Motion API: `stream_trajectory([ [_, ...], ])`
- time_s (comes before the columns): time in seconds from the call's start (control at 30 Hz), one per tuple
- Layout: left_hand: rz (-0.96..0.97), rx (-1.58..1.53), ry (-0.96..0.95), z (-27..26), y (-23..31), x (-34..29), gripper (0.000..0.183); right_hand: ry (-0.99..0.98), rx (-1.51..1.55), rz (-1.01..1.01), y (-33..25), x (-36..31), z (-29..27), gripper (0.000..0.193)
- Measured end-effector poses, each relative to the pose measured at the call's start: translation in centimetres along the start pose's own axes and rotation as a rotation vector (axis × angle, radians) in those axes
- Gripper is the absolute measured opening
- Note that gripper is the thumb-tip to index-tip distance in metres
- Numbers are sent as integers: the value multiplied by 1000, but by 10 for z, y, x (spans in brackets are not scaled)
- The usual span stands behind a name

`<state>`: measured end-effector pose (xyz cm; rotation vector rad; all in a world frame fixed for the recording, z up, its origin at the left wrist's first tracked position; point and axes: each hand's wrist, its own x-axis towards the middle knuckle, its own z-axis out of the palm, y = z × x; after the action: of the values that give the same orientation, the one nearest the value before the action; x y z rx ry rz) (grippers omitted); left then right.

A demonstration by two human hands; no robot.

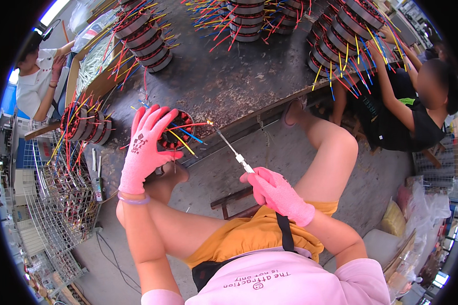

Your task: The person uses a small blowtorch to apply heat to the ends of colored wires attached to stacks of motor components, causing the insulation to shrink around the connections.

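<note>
My left hand (146, 142), in a pink glove, has its fingers stretched and spread, with the thumb apart. It is beside a round motor stator (174, 138) at the bench edge, the thumb and index finger on either side of it; whether they press on it is hard to see. Red, yellow and blue wires stick out of the stator. My right hand (276, 189), also pink-gloved, is closed around a thin tool with a metal shaft and white collar (241, 159). Its tip is close to the red wire's end, where a small orange flame (210, 122) shows.
Stacks of wired stators stand on the worn bench (208, 71), at the back left (143, 43), back middle (247, 23) and right (341, 38). Another stack (86, 124) lies at the left. Two people sit at the bench's sides. Wire racks (61, 203) stand left of my legs.
</note>
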<state>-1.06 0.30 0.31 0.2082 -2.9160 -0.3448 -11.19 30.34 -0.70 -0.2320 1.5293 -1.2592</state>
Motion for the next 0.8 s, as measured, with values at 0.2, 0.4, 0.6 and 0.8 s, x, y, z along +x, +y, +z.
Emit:
stream_trajectory([
  [0.2,0,2,-10,0,-2,-1,94,1,-34,21,-5,-1,1,37],
  [0.4,-1,-13,-13,-2,1,-1,92,-3,-39,20,-7,-4,1,36],
  [0.6,-1,-26,-11,0,2,1,90,0,-26,-8,0,0,0,35],
  [0.8,8,-32,-13,-1,2,3,89,-14,-47,5,-6,-4,-4,35],
])
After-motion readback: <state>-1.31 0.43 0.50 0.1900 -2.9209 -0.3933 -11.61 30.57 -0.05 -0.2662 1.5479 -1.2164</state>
